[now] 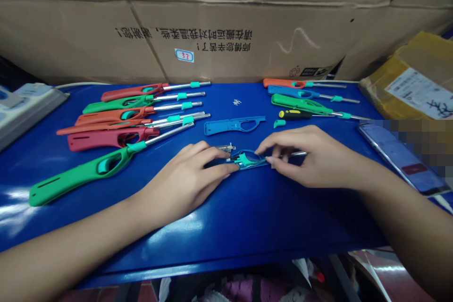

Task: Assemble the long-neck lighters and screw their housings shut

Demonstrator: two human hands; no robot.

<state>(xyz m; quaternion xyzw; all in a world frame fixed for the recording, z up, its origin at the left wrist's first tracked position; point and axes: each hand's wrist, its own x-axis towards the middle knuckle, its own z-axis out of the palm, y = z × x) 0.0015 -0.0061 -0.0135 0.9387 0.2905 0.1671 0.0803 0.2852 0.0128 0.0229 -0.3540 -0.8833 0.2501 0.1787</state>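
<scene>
My left hand (pixel 187 177) lies palm down on the blue table (pixel 226 217), its fingers pressing the near end of an opened blue lighter half (pixel 247 159) with a teal trigger. My right hand (pixel 304 155) pinches the other end of that same piece, where a metal tube sticks out to the right. A separate blue shell half (pixel 233 125) lies just beyond, with a small teal part (pixel 279 123) beside it.
Several red and green long lighters (pixel 127 122) lie in a row at the left. More lighters and a black-yellow screwdriver (pixel 297 114) lie at the back right. A phone (pixel 399 155) rests at the right, a power strip (pixel 24 106) at the left, and cardboard boxes (pixel 212 23) behind.
</scene>
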